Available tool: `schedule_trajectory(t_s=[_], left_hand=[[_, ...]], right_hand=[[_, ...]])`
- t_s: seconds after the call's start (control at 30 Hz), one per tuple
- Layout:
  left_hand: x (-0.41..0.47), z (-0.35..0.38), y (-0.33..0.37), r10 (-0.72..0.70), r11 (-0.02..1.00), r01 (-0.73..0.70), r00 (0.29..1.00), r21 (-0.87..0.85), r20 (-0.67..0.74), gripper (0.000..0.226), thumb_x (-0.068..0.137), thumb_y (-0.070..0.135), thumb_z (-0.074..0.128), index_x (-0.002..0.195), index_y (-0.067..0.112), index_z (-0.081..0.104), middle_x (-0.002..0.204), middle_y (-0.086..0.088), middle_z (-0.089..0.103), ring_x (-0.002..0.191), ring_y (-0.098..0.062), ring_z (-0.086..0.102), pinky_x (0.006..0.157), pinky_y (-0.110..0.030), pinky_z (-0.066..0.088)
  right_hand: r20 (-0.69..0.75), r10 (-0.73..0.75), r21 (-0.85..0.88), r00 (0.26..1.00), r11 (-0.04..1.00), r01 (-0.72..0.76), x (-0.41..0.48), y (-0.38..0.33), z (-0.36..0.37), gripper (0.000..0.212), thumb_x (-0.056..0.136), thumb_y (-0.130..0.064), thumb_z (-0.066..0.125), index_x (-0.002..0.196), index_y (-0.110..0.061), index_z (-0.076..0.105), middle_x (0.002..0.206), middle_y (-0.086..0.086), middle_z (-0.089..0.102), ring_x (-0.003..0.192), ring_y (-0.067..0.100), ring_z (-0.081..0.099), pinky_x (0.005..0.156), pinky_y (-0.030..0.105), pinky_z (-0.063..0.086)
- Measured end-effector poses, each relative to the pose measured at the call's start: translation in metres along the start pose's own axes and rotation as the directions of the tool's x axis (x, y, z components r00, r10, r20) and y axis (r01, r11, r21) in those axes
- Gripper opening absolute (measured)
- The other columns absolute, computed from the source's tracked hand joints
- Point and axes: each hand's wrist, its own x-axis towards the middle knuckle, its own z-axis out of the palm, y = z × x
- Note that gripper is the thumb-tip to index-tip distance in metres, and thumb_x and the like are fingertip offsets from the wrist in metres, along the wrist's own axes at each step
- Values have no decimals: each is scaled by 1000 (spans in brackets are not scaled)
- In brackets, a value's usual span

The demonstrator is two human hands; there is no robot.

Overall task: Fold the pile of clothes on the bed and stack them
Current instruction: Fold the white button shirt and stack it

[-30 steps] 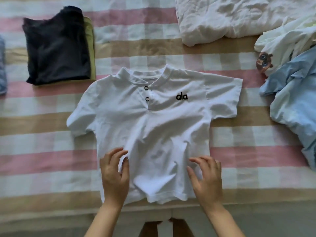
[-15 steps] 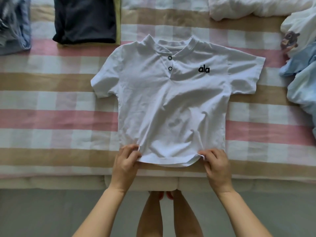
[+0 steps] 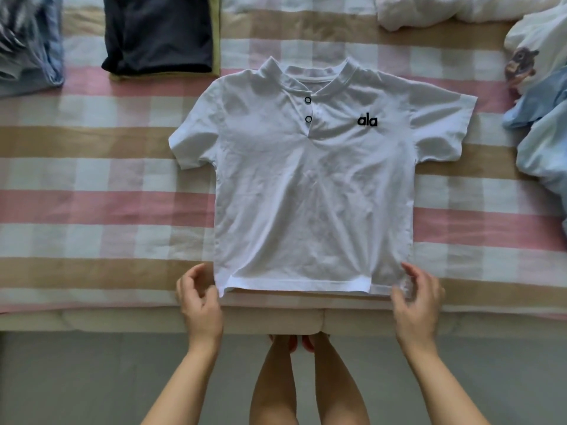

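Note:
A white short-sleeved shirt (image 3: 310,191) with two dark buttons and a black "ala" logo lies flat, front up, on the striped bed cover (image 3: 92,207). Its hem runs along the bed's near edge. My left hand (image 3: 199,297) sits at the hem's left corner, fingers loosely curved and apart, thumb tip touching the cloth. My right hand (image 3: 418,294) curves over the hem's right corner, thumb lying on the hem, with a gap between thumb and fingers. A folded stack, dark garment (image 3: 159,32) over an olive one (image 3: 216,35), lies at the back left.
Crumpled blue-grey cloth (image 3: 30,44) lies at the far left. White bedding (image 3: 445,10) is bunched at the back right, with a white garment bearing a cartoon print (image 3: 534,47) and light blue clothes (image 3: 546,139) on the right. My legs (image 3: 306,378) stand at the bed's edge.
Both hands slid down to the hem, pinched it, then moved outward to its corners, pulling the shirt flat and wide. Their fingers have now loosened. The view shifted toward the bed's edge.

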Motion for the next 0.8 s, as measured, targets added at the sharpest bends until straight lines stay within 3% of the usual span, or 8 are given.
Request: schedule_trajectory(t_s=[0.07, 0.13, 0.27, 0.33, 0.47, 0.53, 0.67, 0.8], left_hand=[[1, 4, -1, -195, 974, 186, 979, -127, -66, 18, 90, 8, 54, 104, 18, 54, 105, -1, 56, 98, -17, 54, 86, -19, 44], [2, 9, -1, -292, 945, 283, 956, -164, -30, 9, 90, 14, 59, 99, 15, 57, 95, -2, 60, 91, -19, 56, 84, -33, 46], [0, 20, 2, -352, 924, 337, 934, -181, -62, 12, 90, 20, 59, 88, 9, 54, 77, 1, 54, 77, -19, 49, 70, -29, 43], [0, 20, 7, -312, 940, 280, 937, -196, -155, 15, 94, 21, 52, 88, 8, 48, 74, 4, 50, 74, -17, 46, 67, -27, 40], [-1, 19, 10, -258, 954, 203, 932, -220, -256, 15, 96, 20, 46, 89, 8, 41, 73, 5, 48, 66, -11, 46, 64, -23, 42], [-4, 21, 9, -249, 961, 205, 936, -187, -249, 12, 95, 17, 48, 89, 8, 43, 72, 3, 48, 65, -12, 46, 58, -12, 39], [-3, 23, 2, -243, 969, 231, 948, -84, -203, 5, 91, 10, 53, 95, 12, 50, 91, -2, 55, 85, -20, 51, 71, -22, 38], [10, 17, 18, -88, 996, 86, 973, -17, -212, 13, 89, 5, 53, 101, 11, 53, 103, -4, 52, 92, -16, 49, 76, -22, 39]], right_hand=[[-81, 249, 113, 965, 964, -239, 0, 2, 5, 35, 84, -8, 65, 117, -2, 56, 115, 19, 50, 109, 31, 47, 96, 31, 35], [-96, 406, 161, 909, 907, -388, 3, 3, 12, 36, 84, -18, 66, 115, -1, 56, 117, 21, 50, 109, 35, 49, 96, 38, 38], [-90, 564, 292, 821, 803, -520, 5, 2, 21, 29, 90, -27, 60, 103, -1, 57, 96, 14, 55, 82, 24, 53, 78, 35, 44], [-139, 539, 364, 831, 808, -464, 3, 3, 18, 22, 93, -28, 54, 93, -5, 53, 79, 7, 50, 68, 17, 45, 62, 20, 39], [-224, 458, 345, 860, 863, -370, 0, 8, 10, 18, 94, -26, 52, 93, -9, 50, 84, 7, 52, 66, 16, 46, 57, 4, 36], [-213, 489, 308, 846, 855, -417, 2, 13, 12, 21, 94, -23, 53, 97, -1, 54, 88, 8, 54, 76, 22, 49, 57, 7, 37], [-202, 543, 272, 815, 831, -486, 11, 9, 18, 22, 91, -12, 55, 106, 4, 57, 101, 20, 58, 88, 31, 54, 72, 25, 39], [-263, 283, 164, 922, 955, -246, 20, -31, 16, 22, 86, -2, 57, 108, -1, 58, 104, 19, 52, 92, 33, 53, 83, 35, 43]])
